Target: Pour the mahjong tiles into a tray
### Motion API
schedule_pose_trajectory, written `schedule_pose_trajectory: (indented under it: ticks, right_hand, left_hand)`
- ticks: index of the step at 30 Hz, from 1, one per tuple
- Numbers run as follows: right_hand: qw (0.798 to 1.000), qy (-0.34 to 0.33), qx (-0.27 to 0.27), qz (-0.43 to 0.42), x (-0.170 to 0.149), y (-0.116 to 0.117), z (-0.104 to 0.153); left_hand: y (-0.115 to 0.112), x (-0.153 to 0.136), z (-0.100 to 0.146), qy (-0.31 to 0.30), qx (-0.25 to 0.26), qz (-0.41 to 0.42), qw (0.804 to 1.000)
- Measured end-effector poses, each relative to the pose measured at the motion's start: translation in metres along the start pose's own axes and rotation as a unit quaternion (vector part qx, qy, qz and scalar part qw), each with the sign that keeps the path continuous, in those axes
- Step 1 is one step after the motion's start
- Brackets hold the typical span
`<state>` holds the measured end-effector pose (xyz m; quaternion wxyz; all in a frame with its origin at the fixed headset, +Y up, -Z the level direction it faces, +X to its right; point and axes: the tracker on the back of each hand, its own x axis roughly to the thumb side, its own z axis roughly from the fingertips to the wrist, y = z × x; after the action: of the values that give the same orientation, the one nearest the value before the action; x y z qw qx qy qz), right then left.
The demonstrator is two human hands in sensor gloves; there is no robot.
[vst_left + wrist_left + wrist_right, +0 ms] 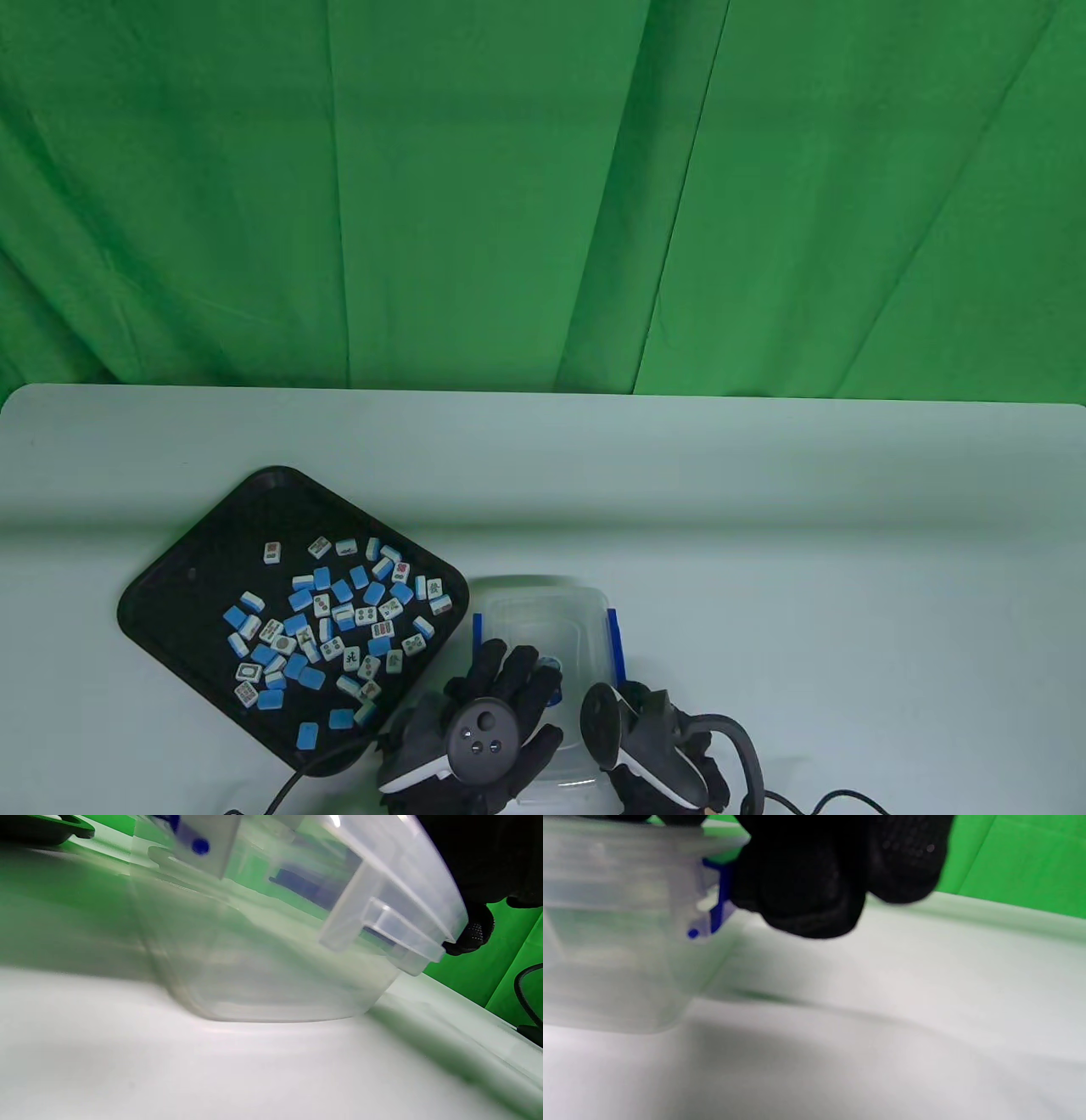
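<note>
A: Far left, on the white table (764, 509): a black tray (187, 586), set at a slant, near the front edge. Scattered across it, lots of mahjong tiles (339, 620), some blue backs up, some faces up. All inside the rim, none on the table.

B: Just right of the tray?

A: A clear plastic box (543, 611) with blue clips on its sides, standing on the table, close beside the tray's right corner. Looks empty; nothing visible through the walls in either wrist view.

B: And the left hand (501, 705)?

A: Laid over the near left part of the box, fingers spread and fairly straight across the top, black glove, grey tracker on the back. From the left wrist view, one fingertip (471, 935) reaching the box's rim. Flat on it rather than curled round it, as far as can be seen.

B: Then the right hand (662, 747)?

A: At the box's near right corner, close by the blue clip (719, 906). Fingers bent downward at the box edge in the right wrist view, blurred. Whether gripping the rim or only touching it, cannot tell.

B: Behind all that?

A: Green cloth (543, 187), hanging in folds.
</note>
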<state>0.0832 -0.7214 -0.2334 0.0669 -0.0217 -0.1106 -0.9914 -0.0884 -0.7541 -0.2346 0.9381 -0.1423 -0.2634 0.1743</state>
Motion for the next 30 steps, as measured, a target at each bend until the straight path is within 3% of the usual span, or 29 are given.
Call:
schedule_pose_trajectory:
  ticks: [17, 30]
  right_hand:
    - [0.997, 0.001, -0.039, 0.063, 0.014, -0.001, 0.004]
    - [1.0, -0.005, -0.02, 0.022, 0.005, -0.001, 0.002]
  left_hand:
    - [0.0, 0.001, -0.001, 0.001, 0.0, -0.002, 1.0]
    - [0.0, 0.0, 0.0, -0.002, 0.003, -0.004, 1.0]
